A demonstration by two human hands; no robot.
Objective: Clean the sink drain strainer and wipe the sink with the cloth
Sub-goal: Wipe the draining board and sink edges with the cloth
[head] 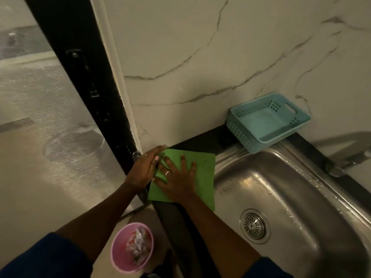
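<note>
Presses the green cloth (197, 173) flat onto the dark countertop (200, 144) with the right hand (176, 180), palm down, fingers spread wide over the cloth's left half, a ring (167, 173) on one finger. Lays the left hand (144, 167) along the cloth's left edge, fingers straight and pressed together, tips pointing toward the marble wall (200, 57) near the cloth's far corner; cannot tell whether it is touching the cloth or only the surface beside it. Has the cloth lying just left of the steel sink (301, 197), its right edge meeting the sink's left rim. Leaves the drain strainer (253, 225) seated in the drain hole at the bottom of the basin, well apart from both hands, with water drops scattered over the basin walls. Shows a light blue perforated basket (241, 135) at the back against the wall, its near corner over the sink's far rim. Catches a faucet (345, 157) at the right edge behind the sink. Looks down on a pink bin (118, 257) on the floor below the counter, holding crumpled waste, between the two forearms in dark blue sleeves (50, 257).
</note>
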